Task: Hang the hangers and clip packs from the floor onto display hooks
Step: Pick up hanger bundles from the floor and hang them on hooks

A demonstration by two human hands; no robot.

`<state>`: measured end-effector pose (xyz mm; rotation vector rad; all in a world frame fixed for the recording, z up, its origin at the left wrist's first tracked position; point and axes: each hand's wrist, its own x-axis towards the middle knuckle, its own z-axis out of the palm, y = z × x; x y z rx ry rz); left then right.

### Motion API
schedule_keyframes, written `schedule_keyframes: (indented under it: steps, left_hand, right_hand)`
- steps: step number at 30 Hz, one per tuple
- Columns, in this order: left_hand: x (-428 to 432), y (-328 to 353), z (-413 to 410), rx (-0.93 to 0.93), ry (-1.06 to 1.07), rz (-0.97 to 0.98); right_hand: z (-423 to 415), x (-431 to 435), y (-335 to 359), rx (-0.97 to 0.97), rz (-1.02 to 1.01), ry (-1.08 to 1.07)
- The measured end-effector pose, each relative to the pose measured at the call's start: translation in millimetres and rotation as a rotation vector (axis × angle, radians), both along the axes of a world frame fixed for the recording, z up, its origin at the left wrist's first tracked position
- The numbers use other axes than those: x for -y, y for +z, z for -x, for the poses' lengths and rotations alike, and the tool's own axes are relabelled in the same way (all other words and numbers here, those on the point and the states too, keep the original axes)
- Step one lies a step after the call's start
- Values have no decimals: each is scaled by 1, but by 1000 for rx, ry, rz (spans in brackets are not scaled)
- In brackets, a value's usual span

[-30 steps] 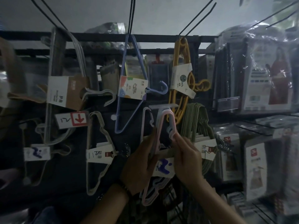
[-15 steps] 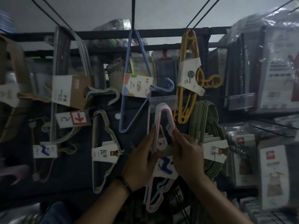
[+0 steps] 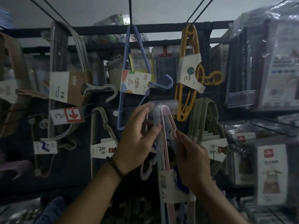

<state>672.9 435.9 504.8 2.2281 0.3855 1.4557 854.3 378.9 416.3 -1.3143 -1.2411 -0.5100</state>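
A bundle of pink and pale blue hangers (image 3: 163, 126) with a paper band (image 3: 168, 185) hangs upright in front of me. Its top loop sits at a display hook with a clear price tag holder (image 3: 163, 105). My left hand (image 3: 137, 139) pinches the bundle's left side just below the loop. My right hand (image 3: 192, 159) grips its right side a little lower. Whether the loop rests on the hook is hidden behind the tag holder.
Other packs hang on hooks around it: blue hangers (image 3: 129, 75), yellow hangers (image 3: 187, 70), green hangers (image 3: 207, 123), beige hangers (image 3: 103, 126) and white ones (image 3: 68, 81). Plastic-wrapped packs (image 3: 271, 65) fill the right. A black rail (image 3: 161, 28) runs across the top.
Both hands have lifted the pink and blue bundle so its loop now reaches the clear tag holder. My left hand slid up toward the loop.
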Motion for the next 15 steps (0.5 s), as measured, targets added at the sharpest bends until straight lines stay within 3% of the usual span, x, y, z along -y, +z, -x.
schedule_keyframes:
  steps: [3, 7, 10, 15]
  left_hand:
    - [6, 12, 1, -15, 25, -131]
    - [4, 12, 4, -40, 56, -123]
    - [1, 5, 7, -157, 131, -189]
    - [-2, -14, 12, -293, 237, -254]
  right_hand:
    - [2, 0, -3, 25, 11, -43]
    - [10, -7, -2, 57, 74, -193]
    - [15, -18, 9, 102, 127, -289]
    - [0, -64, 26, 103, 330, -272]
